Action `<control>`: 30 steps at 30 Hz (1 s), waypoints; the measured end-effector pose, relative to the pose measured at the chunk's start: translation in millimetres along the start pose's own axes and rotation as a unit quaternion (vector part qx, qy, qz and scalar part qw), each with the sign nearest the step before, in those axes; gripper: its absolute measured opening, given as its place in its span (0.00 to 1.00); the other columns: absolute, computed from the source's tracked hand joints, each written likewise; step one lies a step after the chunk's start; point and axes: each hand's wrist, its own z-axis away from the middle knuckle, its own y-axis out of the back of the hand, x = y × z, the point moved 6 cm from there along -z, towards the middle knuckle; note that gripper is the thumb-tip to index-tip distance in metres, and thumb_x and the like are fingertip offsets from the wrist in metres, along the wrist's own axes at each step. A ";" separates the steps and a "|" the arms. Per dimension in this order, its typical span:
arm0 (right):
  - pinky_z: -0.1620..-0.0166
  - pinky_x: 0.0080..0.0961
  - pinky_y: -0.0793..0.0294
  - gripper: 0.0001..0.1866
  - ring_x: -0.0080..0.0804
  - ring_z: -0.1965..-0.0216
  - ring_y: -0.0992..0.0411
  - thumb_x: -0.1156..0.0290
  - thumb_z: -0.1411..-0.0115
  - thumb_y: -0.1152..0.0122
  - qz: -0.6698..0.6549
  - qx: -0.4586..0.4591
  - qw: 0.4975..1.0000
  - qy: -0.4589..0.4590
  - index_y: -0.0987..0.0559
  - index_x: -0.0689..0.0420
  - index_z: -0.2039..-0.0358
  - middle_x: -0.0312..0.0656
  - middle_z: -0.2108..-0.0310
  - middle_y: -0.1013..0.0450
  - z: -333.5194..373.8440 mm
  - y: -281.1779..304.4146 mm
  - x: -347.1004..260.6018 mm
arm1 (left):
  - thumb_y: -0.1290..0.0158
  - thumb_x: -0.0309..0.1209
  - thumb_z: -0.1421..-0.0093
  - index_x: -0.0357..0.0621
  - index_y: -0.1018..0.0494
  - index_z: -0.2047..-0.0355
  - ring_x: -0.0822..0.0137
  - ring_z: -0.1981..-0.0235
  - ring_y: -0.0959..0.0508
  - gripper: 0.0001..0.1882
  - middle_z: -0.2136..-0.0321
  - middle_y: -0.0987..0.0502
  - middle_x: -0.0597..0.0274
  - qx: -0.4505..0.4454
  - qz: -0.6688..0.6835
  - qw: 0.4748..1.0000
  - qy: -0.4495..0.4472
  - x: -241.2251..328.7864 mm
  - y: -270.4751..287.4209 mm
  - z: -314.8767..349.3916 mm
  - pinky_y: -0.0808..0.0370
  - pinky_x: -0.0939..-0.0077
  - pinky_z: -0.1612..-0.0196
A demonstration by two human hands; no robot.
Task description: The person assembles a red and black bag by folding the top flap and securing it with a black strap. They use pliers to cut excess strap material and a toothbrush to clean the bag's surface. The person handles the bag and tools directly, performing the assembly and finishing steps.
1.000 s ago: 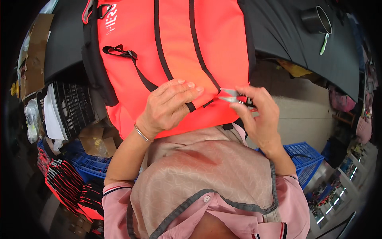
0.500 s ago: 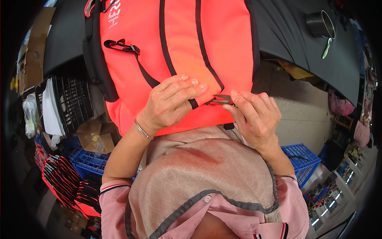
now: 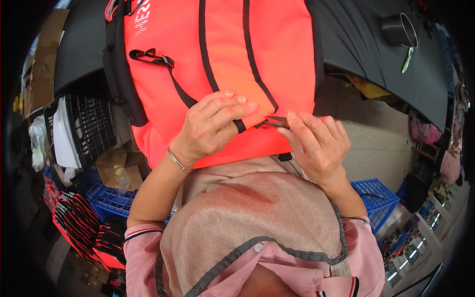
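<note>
A bright coral-orange bag [image 3: 287, 54] with black trim lies in front of me, its near end against my apron. Down its middle runs an orange strap panel [image 3: 230, 59] edged in black tape. My left hand [image 3: 210, 123] pinches the near end of this panel between thumb and fingers, beside a short black tab [image 3: 240, 126]. Held in my right hand [image 3: 319, 146] is a pair of small dark thread snips [image 3: 278, 122]. Their blades point left, at the panel's near corner, where a thin dark bit shows between them. Whether the blades touch it, I cannot tell.
The bag rests on a black-covered table [image 3: 341, 44]. At the far right stand a dark metal cup [image 3: 398, 30] and a green-handled tool [image 3: 407, 60]. Blue crates [image 3: 373, 198] flank me. An open carton [image 3: 118, 171] and a black crate [image 3: 96, 126] are on the left.
</note>
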 end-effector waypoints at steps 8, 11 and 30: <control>0.75 0.23 0.45 0.17 0.23 0.78 0.36 0.62 0.48 0.27 -0.003 0.009 1.000 0.011 0.19 0.54 0.60 0.32 0.71 0.25 -1.3 -2.4 0.5 | 0.44 0.22 0.52 0.35 0.22 0.71 0.58 0.60 0.19 0.07 0.59 0.19 0.60 0.018 0.008 1.000 0.016 -2.3 -2.6 0.3 0.19 0.61 0.57; 0.75 0.23 0.45 0.18 0.23 0.78 0.36 0.62 0.48 0.27 -0.001 0.005 1.000 0.016 0.19 0.54 0.59 0.32 0.70 0.25 -1.3 -3.6 0.5 | 0.44 0.20 0.53 0.36 0.22 0.70 0.59 0.60 0.19 0.07 0.60 0.18 0.60 0.010 0.002 1.000 0.006 -1.5 -1.7 -1.3 0.19 0.63 0.57; 0.66 0.19 0.26 0.13 0.20 0.70 0.26 0.74 0.47 0.26 -0.445 -0.101 0.803 -0.384 0.20 0.63 0.62 0.39 0.70 0.22 9.1 -34.8 37.2 | 0.34 0.20 0.56 0.42 0.20 0.74 0.67 0.67 0.19 0.09 0.63 0.17 0.62 -0.013 0.198 0.959 0.205 -18.4 -13.6 -6.5 0.22 0.75 0.68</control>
